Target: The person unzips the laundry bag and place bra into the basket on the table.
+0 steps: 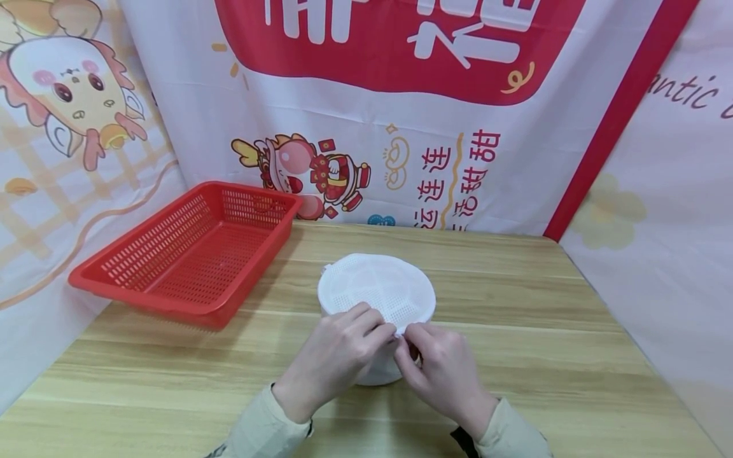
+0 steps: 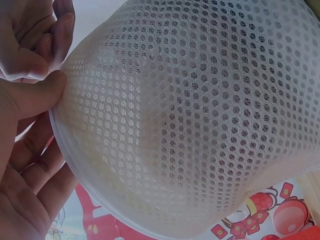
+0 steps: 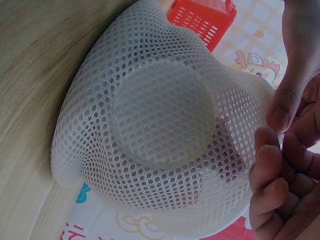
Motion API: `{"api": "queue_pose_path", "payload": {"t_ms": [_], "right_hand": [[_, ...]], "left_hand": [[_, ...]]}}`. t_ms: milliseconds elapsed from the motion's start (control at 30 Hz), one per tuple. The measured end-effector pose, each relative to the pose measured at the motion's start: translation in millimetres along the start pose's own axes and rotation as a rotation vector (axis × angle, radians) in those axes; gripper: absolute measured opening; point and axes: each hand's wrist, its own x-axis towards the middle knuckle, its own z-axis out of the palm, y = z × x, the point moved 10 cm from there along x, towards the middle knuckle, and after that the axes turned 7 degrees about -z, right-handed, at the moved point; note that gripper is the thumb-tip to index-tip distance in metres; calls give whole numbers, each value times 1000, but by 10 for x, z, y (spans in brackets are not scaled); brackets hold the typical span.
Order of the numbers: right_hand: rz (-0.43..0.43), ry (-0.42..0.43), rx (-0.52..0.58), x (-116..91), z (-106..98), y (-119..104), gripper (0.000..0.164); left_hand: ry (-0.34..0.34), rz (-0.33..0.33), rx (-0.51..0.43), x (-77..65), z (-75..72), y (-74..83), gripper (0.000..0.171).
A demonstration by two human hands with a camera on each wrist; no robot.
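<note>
Pale wood-grain table [image 1: 544, 305], red perforated plastic basket [image 1: 200, 264] near its left edge; my left hand [image 1: 338, 350] and right hand [image 1: 443, 366] pinch a round white mesh bag [image 1: 372, 280].

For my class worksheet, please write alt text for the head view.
A person's left hand and right hand pinch the near edge of a round white mesh bag on a wood-grain table. A red perforated basket stands at left, with a printed backdrop behind.

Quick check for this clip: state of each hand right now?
Left hand: closed, pinching the edge of the white mesh bag.
Right hand: closed, pinching at the same edge; the exact part is hidden.
</note>
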Motion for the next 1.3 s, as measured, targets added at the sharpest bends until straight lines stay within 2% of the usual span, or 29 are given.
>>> {"api": "queue_pose_path", "payload": {"t_ms": [633,767,1300], "right_hand": [[32,-13,-23,6,-3,26,22],[41,-2,-29,5,-17,47,23],[82,3,-38,6,-24,90,26]], "left_hand": [[-16,12,1,-9,-8,-3,7],[-24,15,2,-13,-1,-6,12],[-6,46,36,-3,-34,17,16]]}}
